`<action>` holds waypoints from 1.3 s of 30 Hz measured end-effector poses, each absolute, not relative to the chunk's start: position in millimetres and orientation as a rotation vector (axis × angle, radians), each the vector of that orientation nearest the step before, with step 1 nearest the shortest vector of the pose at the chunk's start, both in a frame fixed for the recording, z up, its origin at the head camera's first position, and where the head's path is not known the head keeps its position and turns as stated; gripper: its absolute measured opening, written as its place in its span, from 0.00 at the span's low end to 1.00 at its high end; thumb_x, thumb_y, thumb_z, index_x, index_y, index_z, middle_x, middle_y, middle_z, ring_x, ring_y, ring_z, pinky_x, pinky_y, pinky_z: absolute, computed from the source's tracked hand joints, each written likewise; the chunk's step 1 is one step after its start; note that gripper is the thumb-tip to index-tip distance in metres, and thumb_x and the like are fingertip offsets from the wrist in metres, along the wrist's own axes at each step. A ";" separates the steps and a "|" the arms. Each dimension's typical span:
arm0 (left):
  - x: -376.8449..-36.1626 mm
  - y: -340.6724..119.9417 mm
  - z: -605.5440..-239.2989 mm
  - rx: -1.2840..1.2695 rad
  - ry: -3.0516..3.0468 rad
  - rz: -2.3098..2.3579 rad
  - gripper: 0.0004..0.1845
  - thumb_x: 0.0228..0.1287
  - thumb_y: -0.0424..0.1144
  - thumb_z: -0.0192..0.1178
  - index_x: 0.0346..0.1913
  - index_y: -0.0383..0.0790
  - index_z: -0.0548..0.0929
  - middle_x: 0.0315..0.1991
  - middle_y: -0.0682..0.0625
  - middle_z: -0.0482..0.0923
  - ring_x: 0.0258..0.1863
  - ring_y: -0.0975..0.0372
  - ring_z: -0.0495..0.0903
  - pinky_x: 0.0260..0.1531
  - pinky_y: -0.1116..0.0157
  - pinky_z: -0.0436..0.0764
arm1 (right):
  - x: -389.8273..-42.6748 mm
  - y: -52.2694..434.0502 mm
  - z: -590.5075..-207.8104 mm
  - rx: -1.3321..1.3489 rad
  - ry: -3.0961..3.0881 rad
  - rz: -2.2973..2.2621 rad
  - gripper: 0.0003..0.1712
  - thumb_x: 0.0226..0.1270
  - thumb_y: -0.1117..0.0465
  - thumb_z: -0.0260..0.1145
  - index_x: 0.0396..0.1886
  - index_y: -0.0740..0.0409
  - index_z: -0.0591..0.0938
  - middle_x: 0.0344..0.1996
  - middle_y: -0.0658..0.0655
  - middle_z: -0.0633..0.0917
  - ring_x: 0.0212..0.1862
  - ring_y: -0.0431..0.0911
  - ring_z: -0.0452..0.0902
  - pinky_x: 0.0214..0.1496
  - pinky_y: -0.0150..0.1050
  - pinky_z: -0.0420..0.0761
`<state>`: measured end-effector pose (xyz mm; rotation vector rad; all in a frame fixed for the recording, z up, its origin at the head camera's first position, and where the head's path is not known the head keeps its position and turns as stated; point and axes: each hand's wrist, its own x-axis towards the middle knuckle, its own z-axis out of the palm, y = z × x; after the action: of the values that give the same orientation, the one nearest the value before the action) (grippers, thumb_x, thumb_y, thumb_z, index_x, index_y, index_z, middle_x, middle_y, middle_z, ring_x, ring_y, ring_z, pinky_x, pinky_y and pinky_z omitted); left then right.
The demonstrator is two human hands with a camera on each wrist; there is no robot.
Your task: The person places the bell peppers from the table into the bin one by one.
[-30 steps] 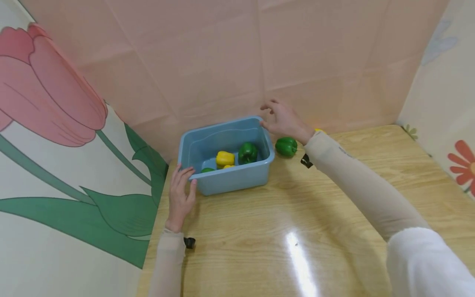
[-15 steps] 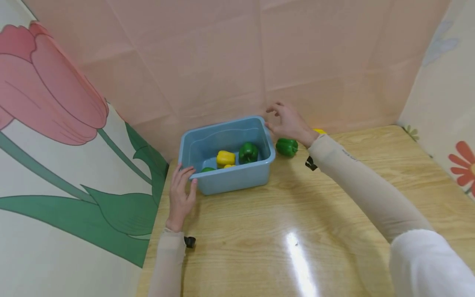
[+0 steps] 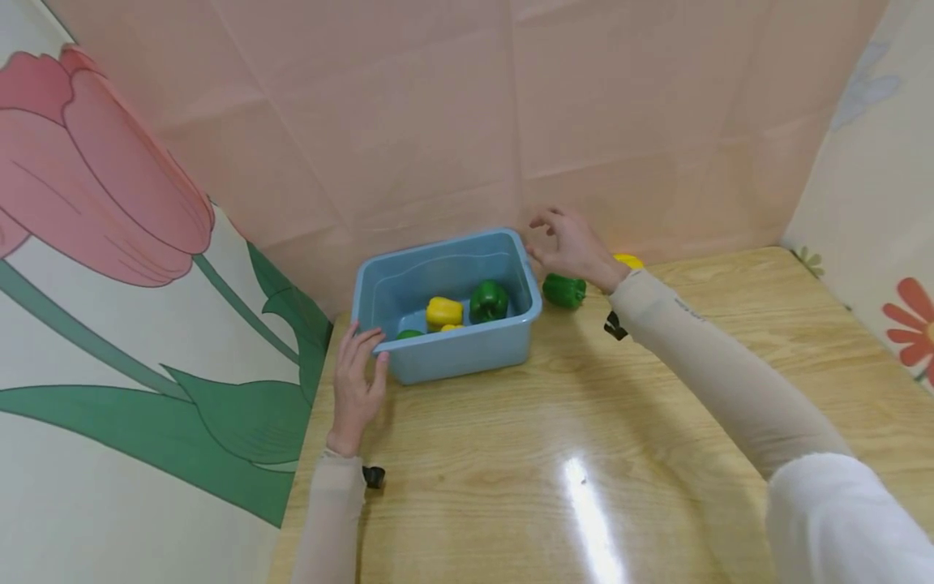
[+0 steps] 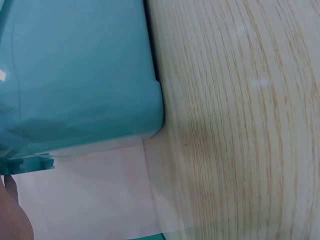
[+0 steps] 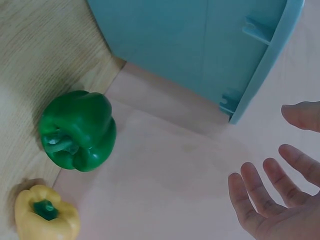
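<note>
A blue plastic tub (image 3: pixel 460 354) stands on the wooden table against the back cloth. Inside it lie a yellow bell pepper (image 3: pixel 444 313), a green bell pepper (image 3: pixel 488 301), and parts of another green and another yellow one, mostly hidden by the front wall. My left hand (image 3: pixel 356 393) rests at the tub's front left corner, fingers over the rim. Beyond the tub's right end my right hand (image 3: pixel 574 247) is held in the air with fingers relaxed and nothing in them. Below it on the table sits a green bell pepper (image 5: pixel 77 131), beside a yellow bell pepper (image 5: pixel 46 214).
A pink cloth (image 3: pixel 409 122) hangs behind the table. The left wall (image 3: pixel 146 438) with a painted tulip borders the table (image 3: pixel 474 487) closely. On the right is a wall (image 3: pixel 868 203) with painted flowers.
My right hand has drifted slightly right, away from the tub's right rim. The left hand, the tub and the peppers stay where they were.
</note>
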<state>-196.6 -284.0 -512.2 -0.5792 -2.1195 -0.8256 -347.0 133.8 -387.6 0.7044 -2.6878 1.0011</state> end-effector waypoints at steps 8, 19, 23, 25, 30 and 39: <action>-195.2 -286.7 -512.5 -0.569 -2.118 -0.817 0.14 0.78 0.35 0.60 0.58 0.30 0.86 0.61 0.37 0.84 0.78 0.39 0.68 0.83 0.45 0.61 | -352.1 134.7 -399.7 0.683 -2.681 1.021 0.30 0.71 0.54 0.73 0.65 0.66 0.81 0.65 0.67 0.79 0.59 0.66 0.79 0.59 0.62 0.85; -193.9 -288.1 -515.4 -0.571 -2.120 -0.813 0.14 0.78 0.35 0.60 0.60 0.35 0.85 0.62 0.38 0.83 0.75 0.34 0.68 0.83 0.45 0.61 | -359.6 142.7 -415.3 0.636 -2.677 1.062 0.30 0.70 0.55 0.73 0.65 0.66 0.81 0.69 0.69 0.76 0.60 0.67 0.79 0.61 0.63 0.83; -194.6 -288.6 -515.6 -0.573 -2.120 -0.816 0.14 0.78 0.35 0.60 0.60 0.35 0.86 0.62 0.38 0.83 0.74 0.31 0.68 0.83 0.45 0.61 | -361.7 143.8 -419.2 0.627 -2.676 1.051 0.29 0.70 0.54 0.73 0.65 0.65 0.81 0.68 0.68 0.78 0.60 0.66 0.79 0.60 0.62 0.84; -195.1 -289.0 -515.5 -0.573 -2.122 -0.815 0.14 0.78 0.35 0.60 0.60 0.35 0.86 0.62 0.39 0.83 0.74 0.31 0.68 0.83 0.45 0.61 | -362.5 143.9 -421.0 0.627 -2.673 1.041 0.29 0.70 0.54 0.73 0.65 0.65 0.81 0.66 0.67 0.78 0.59 0.66 0.80 0.60 0.61 0.85; -195.8 -289.4 -516.0 -0.571 -2.119 -0.809 0.14 0.78 0.35 0.60 0.60 0.35 0.86 0.62 0.39 0.83 0.74 0.31 0.69 0.83 0.45 0.61 | -363.1 142.7 -424.8 0.622 -2.671 1.019 0.28 0.69 0.57 0.74 0.64 0.65 0.82 0.65 0.67 0.80 0.58 0.66 0.80 0.58 0.62 0.85; -195.7 -288.2 -517.7 -0.565 -2.120 -0.802 0.14 0.78 0.35 0.60 0.60 0.35 0.86 0.62 0.39 0.83 0.74 0.32 0.69 0.83 0.45 0.61 | -365.1 143.9 -430.8 0.614 -2.708 0.986 0.28 0.69 0.57 0.73 0.65 0.65 0.82 0.67 0.68 0.78 0.60 0.66 0.79 0.60 0.64 0.85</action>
<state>-195.7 -288.2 -517.7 -0.5647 -2.1205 -0.8019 -365.1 143.9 -430.8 0.6136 -2.7083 0.9860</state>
